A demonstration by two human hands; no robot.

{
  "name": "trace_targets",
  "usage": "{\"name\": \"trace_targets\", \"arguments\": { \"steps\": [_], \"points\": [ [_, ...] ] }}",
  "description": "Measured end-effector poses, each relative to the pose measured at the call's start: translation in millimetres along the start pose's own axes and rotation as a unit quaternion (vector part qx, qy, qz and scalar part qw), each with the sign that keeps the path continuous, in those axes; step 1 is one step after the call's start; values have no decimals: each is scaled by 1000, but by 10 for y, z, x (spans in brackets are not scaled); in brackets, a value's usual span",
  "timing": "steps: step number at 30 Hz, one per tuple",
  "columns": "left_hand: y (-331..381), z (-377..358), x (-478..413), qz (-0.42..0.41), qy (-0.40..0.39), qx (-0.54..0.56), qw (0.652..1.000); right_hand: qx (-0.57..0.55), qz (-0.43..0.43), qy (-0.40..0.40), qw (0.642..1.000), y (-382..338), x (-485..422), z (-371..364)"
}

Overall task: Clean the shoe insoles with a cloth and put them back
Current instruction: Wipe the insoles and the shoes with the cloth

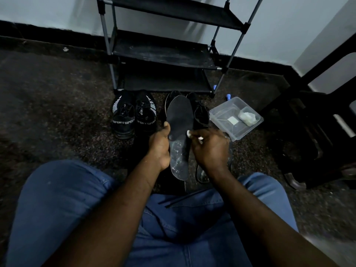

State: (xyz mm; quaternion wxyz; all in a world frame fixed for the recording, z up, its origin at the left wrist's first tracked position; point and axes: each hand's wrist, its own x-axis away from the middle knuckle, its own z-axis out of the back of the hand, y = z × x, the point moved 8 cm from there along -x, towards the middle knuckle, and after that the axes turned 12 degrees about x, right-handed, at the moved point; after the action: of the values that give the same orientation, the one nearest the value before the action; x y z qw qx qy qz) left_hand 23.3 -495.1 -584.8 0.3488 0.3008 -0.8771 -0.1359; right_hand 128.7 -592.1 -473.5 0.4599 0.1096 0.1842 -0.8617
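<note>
Over dark floor point(57, 112), left fingers point(166, 128) grip the insole point(179, 114) edge.

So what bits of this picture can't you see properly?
All in the head view:
- Right hand: its curled fingers hide whether it holds a cloth.
- Black shoes: mostly behind the insole that the left hand grips.
- Flat thing on the floor: partly under the right wrist, maybe another insole.
- White bits in the clear tub: too blurry to name.
</note>
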Motion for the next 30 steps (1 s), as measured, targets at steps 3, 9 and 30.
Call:
{"name": "trace_targets", "arguments": {
  "steps": [3, 9, 30],
  "points": [
    [18, 56, -5, -7, 19, 0, 1000, 57, 106, -29, 992, -227, 87, -64],
    [12, 54, 15, -8, 24, -22, 999, 25, 52, -9, 998, -123, -39, -14],
    [-74, -109, 72, 34, -58, -8, 998, -36, 56, -39, 997, -164, -68, -41]
  ]
}}
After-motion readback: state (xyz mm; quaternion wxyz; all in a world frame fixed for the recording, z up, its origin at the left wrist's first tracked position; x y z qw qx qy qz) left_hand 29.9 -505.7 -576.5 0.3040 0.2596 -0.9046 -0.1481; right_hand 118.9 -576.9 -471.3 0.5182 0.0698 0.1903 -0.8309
